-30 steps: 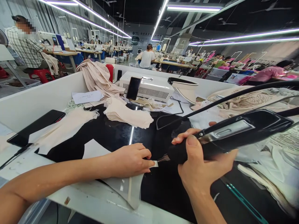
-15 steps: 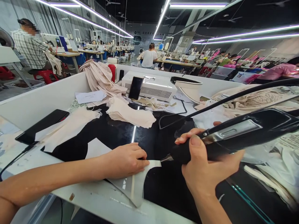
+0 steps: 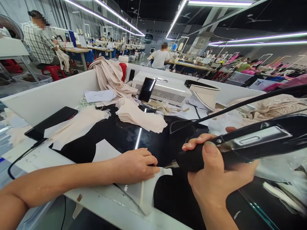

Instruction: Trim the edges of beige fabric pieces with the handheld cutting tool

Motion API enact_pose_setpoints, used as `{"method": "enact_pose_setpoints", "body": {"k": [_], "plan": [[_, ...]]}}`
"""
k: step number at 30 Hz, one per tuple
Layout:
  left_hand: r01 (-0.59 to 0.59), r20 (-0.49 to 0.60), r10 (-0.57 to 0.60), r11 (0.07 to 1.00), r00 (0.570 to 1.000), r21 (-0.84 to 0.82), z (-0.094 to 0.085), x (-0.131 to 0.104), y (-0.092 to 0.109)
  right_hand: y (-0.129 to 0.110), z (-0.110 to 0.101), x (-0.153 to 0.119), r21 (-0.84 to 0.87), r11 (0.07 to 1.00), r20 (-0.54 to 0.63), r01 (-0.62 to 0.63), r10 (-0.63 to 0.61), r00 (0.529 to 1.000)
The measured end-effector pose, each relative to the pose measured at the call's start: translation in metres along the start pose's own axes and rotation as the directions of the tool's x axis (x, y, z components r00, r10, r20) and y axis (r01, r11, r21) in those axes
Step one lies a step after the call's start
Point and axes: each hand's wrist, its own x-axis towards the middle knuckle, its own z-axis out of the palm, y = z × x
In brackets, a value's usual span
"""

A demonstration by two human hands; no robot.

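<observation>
My left hand [image 3: 140,166] lies palm down, its fingers pressing on a thin white curved piece [image 3: 148,190] spread over a black glossy board [image 3: 134,135]. A pale strip [image 3: 142,195] runs along that piece. With my right hand [image 3: 216,175] I grip a black corded handheld tool [image 3: 254,140], fingers wrapped around its body. Its narrow metal tip [image 3: 173,164] points left, just beside the piece's upper right end; whether it touches is too blurred to tell. Another white sheet corner [image 3: 104,150] shows behind my left forearm.
A stack of cream fabric pieces [image 3: 141,116] lies ahead, a loose cream piece [image 3: 76,124] at left. Behind stand a phone [image 3: 147,89], a vented white box [image 3: 165,89] and a cream visor [image 3: 203,92]. A black cable [image 3: 240,108] crosses at right. Co-workers sit beyond the white table wall [image 3: 59,95].
The view has turned slightly left, so most things sit further right. The tool's tip has shifted a little closer above the piece's end. Both hands keep their holds.
</observation>
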Motion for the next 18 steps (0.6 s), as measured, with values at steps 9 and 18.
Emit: {"method": "enact_pose_setpoints", "body": {"k": [9, 18], "plan": [[0.001, -0.014, -0.001, 1.000, 1.000, 0.002, -0.0007, 0.0016, 0.0009, -0.0001, -0.0009, -0.0018, -0.034, 0.999, 0.010, -0.007, 0.008, 1.000], [0.015, -0.030, -0.015, 1.000, 0.999, -0.003, -0.0022, 0.0003, 0.0022, -0.0033, -0.0064, 0.0053, -0.023, 1.000, -0.061, -0.014, 0.012, 0.998]]}}
